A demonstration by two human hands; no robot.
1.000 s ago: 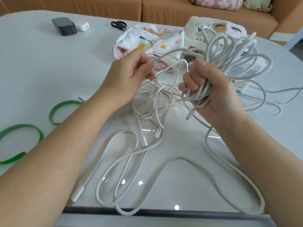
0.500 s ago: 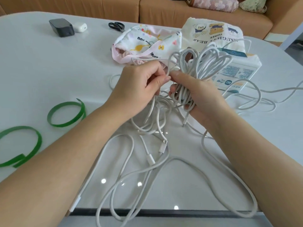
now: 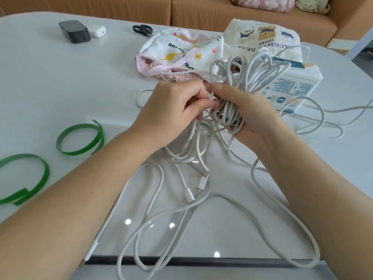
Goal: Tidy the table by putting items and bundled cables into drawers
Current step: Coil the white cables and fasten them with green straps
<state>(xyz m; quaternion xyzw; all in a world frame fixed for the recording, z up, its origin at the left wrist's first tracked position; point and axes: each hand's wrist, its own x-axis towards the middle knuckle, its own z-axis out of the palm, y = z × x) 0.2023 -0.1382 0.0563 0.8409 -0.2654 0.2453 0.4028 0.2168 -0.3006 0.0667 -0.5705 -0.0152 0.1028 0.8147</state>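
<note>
My right hand (image 3: 254,116) grips a coiled bundle of white cables (image 3: 248,75) above the middle of the white table (image 3: 60,81); the loops fan upward out of my fist. My left hand (image 3: 175,110) pinches one white strand right beside the bundle, fingertips touching my right thumb. More loose white cable (image 3: 161,215) trails from both hands across the table to its front edge, with several plug ends lying in it. Two green strap loops (image 3: 80,138) (image 3: 26,176) lie at the left.
Behind the hands lie a printed cloth pouch (image 3: 181,51) and a bear-print tissue pack (image 3: 282,57). Far left are a black charger (image 3: 74,31), a white earbud case (image 3: 97,31) and black scissors (image 3: 142,29). A tan sofa (image 3: 201,15) runs behind the table.
My hands came together: the right hand lowered the bundle toward the table's middle and the left hand moved in to pinch a strand against it. In the last half second they barely moved.
</note>
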